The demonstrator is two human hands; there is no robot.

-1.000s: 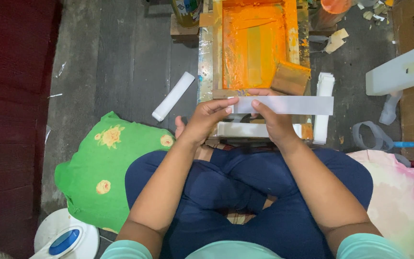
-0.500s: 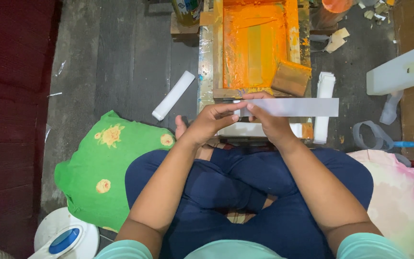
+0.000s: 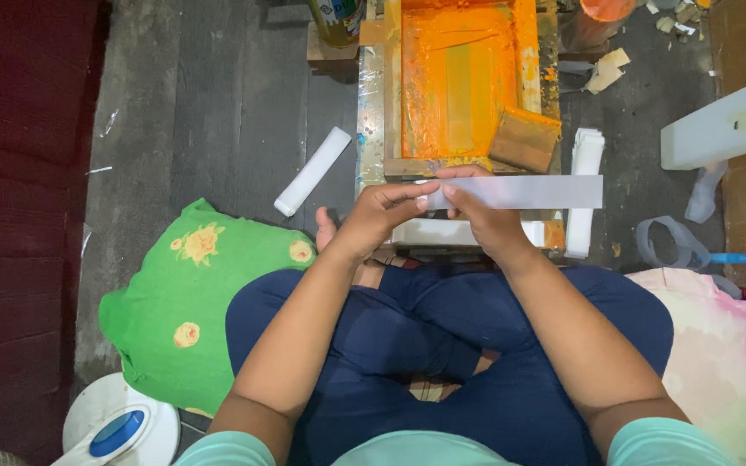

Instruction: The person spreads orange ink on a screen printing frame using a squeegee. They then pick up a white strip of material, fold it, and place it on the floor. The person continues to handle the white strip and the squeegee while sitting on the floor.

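Compared with the frame half a second earlier, the white strip [image 3: 520, 192] has shifted slightly leftward and level, while both hands sit in nearly the same place. Left hand [image 3: 379, 216] pinches the strip's left end, thumb and fingers closed on it; right hand [image 3: 481, 217] grips the strip just to the right of that, fingers curled over its near edge, so the left part of the strip is covered. Its free length reaches right, held above a stack of white strips [image 3: 464, 231] lying near the person's knees. Beyond the hands lies a screen frame [image 3: 390, 86] coated in orange ink, its far edge cut off by the picture, with a wooden squeegee [image 3: 524, 138] resting at its right near corner. A white roll [image 3: 312, 171] lies on the floor to the left, a green flowered cloth [image 3: 192, 302] nearer. Whether the held strip is one sheet or several cannot be told.
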